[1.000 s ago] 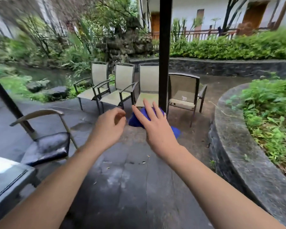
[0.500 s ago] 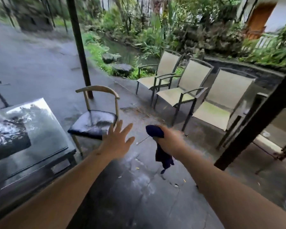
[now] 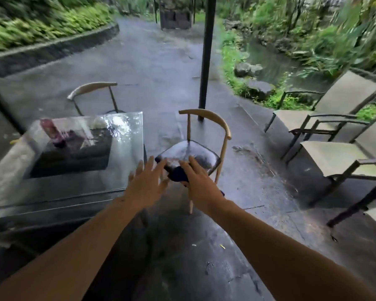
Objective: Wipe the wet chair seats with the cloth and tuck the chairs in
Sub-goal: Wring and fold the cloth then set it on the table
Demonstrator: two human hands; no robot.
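Note:
A wooden chair with a wet, glossy black seat [image 3: 192, 154] and curved back stands to the right of a glass-topped table [image 3: 126, 148]. My right hand [image 3: 199, 184] holds a dark blue cloth [image 3: 178, 173] at the seat's near corner; most of the cloth is hidden under the hand. My left hand [image 3: 144, 183] hovers with spread fingers and nothing in it, just left of the seat near the table's corner. A second wooden chair [image 3: 93, 92] stands at the table's far side, its seat hidden.
A black post [image 3: 205, 61] rises behind the near chair. Several beige sling armchairs [image 3: 326, 118] line the right side. A red bottle [image 3: 51, 131] stands on the table. Wet stone paving lies all around, with a pond and plants at the far right.
The view swung left, bringing the table and black-seated chair to the centre. Both hands moved to the chair, and the cloth that hung from my right hand now rests at the seat.

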